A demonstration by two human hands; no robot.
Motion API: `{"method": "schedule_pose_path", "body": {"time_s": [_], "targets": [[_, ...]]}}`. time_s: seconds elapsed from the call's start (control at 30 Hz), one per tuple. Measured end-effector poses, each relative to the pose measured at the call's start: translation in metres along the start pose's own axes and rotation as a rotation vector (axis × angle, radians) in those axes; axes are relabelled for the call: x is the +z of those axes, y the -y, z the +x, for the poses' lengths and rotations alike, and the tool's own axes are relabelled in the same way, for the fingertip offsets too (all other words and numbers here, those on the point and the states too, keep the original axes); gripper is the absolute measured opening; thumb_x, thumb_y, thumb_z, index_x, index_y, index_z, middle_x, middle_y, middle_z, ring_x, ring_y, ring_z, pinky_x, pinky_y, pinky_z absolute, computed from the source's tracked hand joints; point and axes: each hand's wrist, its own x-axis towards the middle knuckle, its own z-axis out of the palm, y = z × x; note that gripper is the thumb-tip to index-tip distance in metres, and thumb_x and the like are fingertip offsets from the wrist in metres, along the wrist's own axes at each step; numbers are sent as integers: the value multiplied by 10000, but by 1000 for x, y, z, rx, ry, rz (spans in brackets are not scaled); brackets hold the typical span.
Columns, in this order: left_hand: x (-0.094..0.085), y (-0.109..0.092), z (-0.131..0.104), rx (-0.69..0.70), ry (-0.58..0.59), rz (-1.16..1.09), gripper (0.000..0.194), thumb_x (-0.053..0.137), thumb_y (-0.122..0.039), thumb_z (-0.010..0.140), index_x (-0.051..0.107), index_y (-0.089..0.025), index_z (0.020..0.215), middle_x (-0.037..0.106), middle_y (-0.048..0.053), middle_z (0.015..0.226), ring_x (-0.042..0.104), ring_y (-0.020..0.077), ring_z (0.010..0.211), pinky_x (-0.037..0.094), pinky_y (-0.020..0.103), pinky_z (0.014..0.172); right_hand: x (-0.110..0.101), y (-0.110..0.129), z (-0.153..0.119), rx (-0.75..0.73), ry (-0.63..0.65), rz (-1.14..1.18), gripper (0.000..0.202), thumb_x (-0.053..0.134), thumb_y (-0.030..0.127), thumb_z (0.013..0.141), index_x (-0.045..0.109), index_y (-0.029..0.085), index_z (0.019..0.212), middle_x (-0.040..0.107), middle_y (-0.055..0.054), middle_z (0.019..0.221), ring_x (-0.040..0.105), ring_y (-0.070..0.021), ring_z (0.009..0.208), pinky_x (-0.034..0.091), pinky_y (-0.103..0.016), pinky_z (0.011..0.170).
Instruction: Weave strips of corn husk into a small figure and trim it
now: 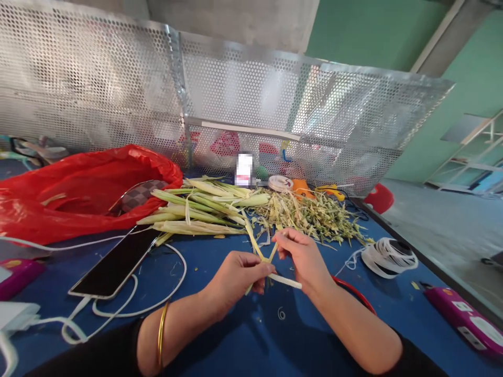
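Dark sleeves; husk strips pinched between fingers

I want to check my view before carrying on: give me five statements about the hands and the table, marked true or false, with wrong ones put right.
1. The left hand pinches pale strips. True.
2. The right hand is away from the strips. False: the right hand grips a strip too.
3. A spool of white cord is to the right of the right hand. True.
4. The gold bracelet is on the right wrist. False: the gold bracelet is on the left.
5. A white cable runs from the black-screened phone. True.
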Motion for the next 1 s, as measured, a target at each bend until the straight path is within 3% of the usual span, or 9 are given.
{"method": "schedule_pose_path", "body": {"time_s": [0.13, 0.2, 0.3, 0.33, 0.43, 0.5, 0.57, 0.7, 1.0], "targets": [[0, 1, -1, 19, -8, 6, 247, 666, -360, 698, 709, -127, 628, 537, -22, 461, 460, 73, 452, 317, 202, 493, -1, -5, 5, -51, -32, -37, 246, 653, 371, 715, 590, 170, 589, 493, 41, 509, 429, -97, 470, 374, -248, 510], [0, 1, 0, -1, -39, -46, 264, 678, -379, 689, 718, -118, 672, 530, -24, 473, 471, 77, 453, 324, 206, 490, -3, -4, 4, -116, -61, -145, 216, 612, 377, 767, 634, 170, 711, 547, 18, 569, 500, -130, 532, 423, -272, 564], [-3, 2, 2, -11, -105, -228, 323, 703, -427, 663, 709, -110, 723, 539, -22, 517, 507, 92, 482, 384, 220, 525, -6, 4, -7, -479, -241, -416, 202, 583, 326, 819, 622, 191, 964, 641, -40, 834, 587, -182, 772, 457, -317, 735], [-4, 1, 3, -6, -120, -292, 337, 710, -440, 656, 703, -110, 729, 557, -12, 542, 527, 101, 508, 412, 231, 556, -7, 7, -12, -656, -284, -522, 152, 579, 293, 827, 615, 194, 937, 635, -46, 866, 581, -184, 810, 444, -319, 770], [-9, 0, 5, 29, -113, -417, 311, 746, -408, 631, 687, -115, 718, 626, 32, 645, 584, 133, 629, 458, 261, 663, -4, 12, -27, -912, -122, -729, 154, 525, 192, 865, 582, 196, 723, 596, -4, 672, 542, -147, 666, 412, -279, 697], [-10, -1, 6, 80, -99, -439, 257, 769, -347, 611, 685, -120, 698, 654, 47, 706, 595, 143, 689, 456, 260, 698, 1, 7, -32, -817, -8, -837, 177, 531, 224, 876, 599, 190, 717, 612, -7, 675, 540, -145, 646, 397, -276, 682], [-10, 0, 6, 127, -110, -421, 215, 768, -314, 609, 677, -125, 660, 658, 43, 698, 584, 136, 677, 440, 244, 673, 7, -1, -32, -607, 114, -874, 219, 558, 308, 867, 621, 189, 695, 612, -8, 662, 538, -148, 634, 391, -259, 638], [-6, 3, 5, 157, -136, -385, 207, 754, -303, 619, 641, -132, 591, 606, 1, 598, 518, 101, 575, 390, 214, 565, 16, -14, -28, -296, 155, -733, 262, 574, 342, 837, 589, 181, 630, 584, 3, 611, 508, -139, 600, 366, -233, 559], [-13, -7, 5, 194, -245, -371, 141, 772, -234, 584, 703, -133, 655, 666, 26, 663, 597, 144, 678, 476, 236, 647, 17, -6, -36, -143, 295, -520, 219, 487, 243, 830, 427, 199, 624, 388, 40, 602, 356, -110, 559, 295, -230, 513]]}}
